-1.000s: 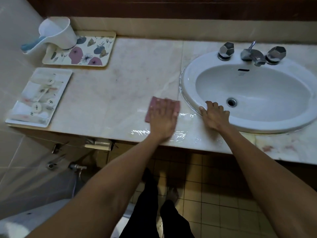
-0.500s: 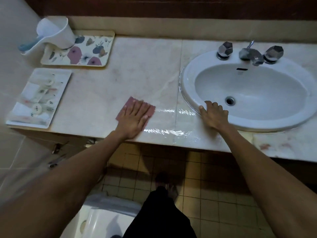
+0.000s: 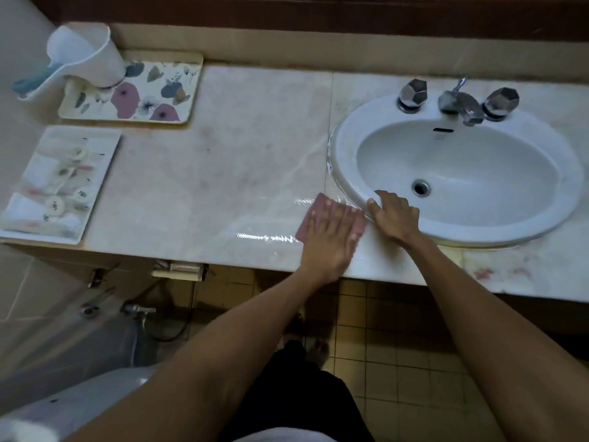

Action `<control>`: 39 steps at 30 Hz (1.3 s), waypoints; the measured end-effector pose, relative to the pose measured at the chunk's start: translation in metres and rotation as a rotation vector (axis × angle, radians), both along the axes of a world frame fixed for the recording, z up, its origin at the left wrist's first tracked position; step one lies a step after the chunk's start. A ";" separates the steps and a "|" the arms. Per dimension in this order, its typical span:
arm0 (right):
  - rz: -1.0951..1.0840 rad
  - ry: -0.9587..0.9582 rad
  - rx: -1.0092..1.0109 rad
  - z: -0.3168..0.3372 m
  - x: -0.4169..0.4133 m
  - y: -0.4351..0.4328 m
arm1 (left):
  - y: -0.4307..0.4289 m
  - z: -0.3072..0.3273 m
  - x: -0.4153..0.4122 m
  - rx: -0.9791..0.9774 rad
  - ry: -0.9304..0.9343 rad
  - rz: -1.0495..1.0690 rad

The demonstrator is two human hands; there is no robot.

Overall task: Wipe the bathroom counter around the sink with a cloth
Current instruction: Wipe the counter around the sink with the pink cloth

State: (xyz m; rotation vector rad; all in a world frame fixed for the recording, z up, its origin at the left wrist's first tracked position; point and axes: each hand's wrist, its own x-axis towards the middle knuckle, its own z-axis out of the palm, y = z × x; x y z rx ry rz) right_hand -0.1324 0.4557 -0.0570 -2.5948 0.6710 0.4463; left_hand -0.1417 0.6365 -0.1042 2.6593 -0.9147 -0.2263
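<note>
Beside the white oval sink (image 3: 347,145), my left hand (image 3: 328,237) presses the small pink cloth (image 3: 318,207) flat on the pale marble bench (image 3: 223,161), fingers spread open. My right hand (image 3: 395,218) rests open on the sink rim. I think I am mid-wipe; next comes the dry part farther left. Far left, a flowered tray (image 3: 165,90) holds a white scoop (image 3: 86,55); the sink is empty.

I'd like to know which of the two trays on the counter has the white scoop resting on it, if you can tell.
The floral tray against the back wall carries the white scoop; the plain white tray nearer the front edge holds small toiletries instead.
</note>
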 end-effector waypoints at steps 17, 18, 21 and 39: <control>0.329 -0.427 -0.109 -0.025 -0.032 0.089 | 0.151 0.000 -0.015 0.123 -0.008 0.334; 0.364 -0.423 -0.091 -0.028 -0.032 0.094 | 0.165 -0.001 -0.014 0.116 0.006 0.380; 0.426 -0.404 -0.058 -0.031 -0.033 0.097 | 0.199 0.002 -0.005 0.106 0.022 0.532; 0.364 -0.578 -0.044 -0.003 -0.052 -0.016 | 0.000 -0.005 -0.053 0.033 0.049 0.387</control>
